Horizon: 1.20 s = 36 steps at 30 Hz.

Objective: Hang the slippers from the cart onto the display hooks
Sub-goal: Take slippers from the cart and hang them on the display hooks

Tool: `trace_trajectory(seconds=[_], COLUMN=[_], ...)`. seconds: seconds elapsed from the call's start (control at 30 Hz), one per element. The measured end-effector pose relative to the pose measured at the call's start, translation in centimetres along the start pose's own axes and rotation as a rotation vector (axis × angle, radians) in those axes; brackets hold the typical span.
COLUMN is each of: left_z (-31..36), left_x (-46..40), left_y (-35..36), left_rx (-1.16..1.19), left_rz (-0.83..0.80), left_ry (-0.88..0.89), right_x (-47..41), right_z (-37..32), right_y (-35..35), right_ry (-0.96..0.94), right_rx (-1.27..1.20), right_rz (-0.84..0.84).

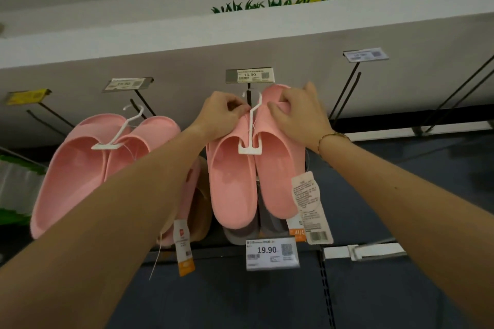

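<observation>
A pair of pink slippers [232, 181] on a white plastic hanger [250, 139] is held up at the centre display hook [249, 91], under the 15.90 price tag [250, 75]. My left hand [222, 115] grips the toe of the left slipper beside the hanger stem. My right hand [299, 115] grips the toe of the right slipper. The hanger's curved top sits at the hook; whether it rests on it I cannot tell. A paper tag [311, 205] dangles from the right slipper. A second pink pair [88, 168] hangs on the hook to the left.
Bare black hooks [344, 96] stick out at the right under another price label [366, 55]. A 19.90 price tag [271, 251] and grey slippers [240, 235] hang on the row below. A white ledge with green fake grass [280, 2] runs above.
</observation>
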<state>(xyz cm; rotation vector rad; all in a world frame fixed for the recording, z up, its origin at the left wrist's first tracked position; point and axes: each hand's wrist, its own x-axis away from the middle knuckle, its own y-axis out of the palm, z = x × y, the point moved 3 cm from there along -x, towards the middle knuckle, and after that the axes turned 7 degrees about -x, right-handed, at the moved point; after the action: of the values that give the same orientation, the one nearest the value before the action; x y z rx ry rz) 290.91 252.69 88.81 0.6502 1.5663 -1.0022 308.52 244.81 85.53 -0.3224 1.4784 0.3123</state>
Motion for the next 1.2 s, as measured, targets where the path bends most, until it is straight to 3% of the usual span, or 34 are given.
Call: trace_trajectory(seconds=[0.3,0.47,0.63,0.8,0.97,1.07,1.13,1.2], left_z=[-4.0,-5.0,-3.7,-2.3,-0.5,1.6,3.0,4.1], left_x=[2.1,3.6,5.6,8.9,13.2,16.1,18.7,20.6], left_y=[2.5,4.7,4.6,3.2,0.6,-2.0,-4.5,-7.0], left_rx=[-0.035,-0.169,-0.260,-0.447,-0.397,-0.500,-0.436,-0.378], left_rz=[0.003,0.005,0.000,-0.228,-0.521,-0.873,-1.185,-1.371], left_ry=[-0.068,-0.109,0.000,0.029,-0.087,-0.338,-0.594,-0.693], right_x=[1.6,3.6,5.2,6.1,7.5,8.6,9.7,10.8], right_z=[2.5,4.0,3.6,1.7,-4.8,-9.7,-12.2,-14.3], right_y=[4.8,6.8,6.1,4.3,2.1,0.7,0.0,-0.5], right_ry=[0.077,0.136,0.094,0.064,0.165,0.254,0.400,0.487], right_rx=[-0.032,0.001,0.041,0.280,0.334,0.327,0.248,0.218], right_rz=[-0.112,-0.150,-0.164,-0.452,-0.835,-1.089,-1.334,-1.489])
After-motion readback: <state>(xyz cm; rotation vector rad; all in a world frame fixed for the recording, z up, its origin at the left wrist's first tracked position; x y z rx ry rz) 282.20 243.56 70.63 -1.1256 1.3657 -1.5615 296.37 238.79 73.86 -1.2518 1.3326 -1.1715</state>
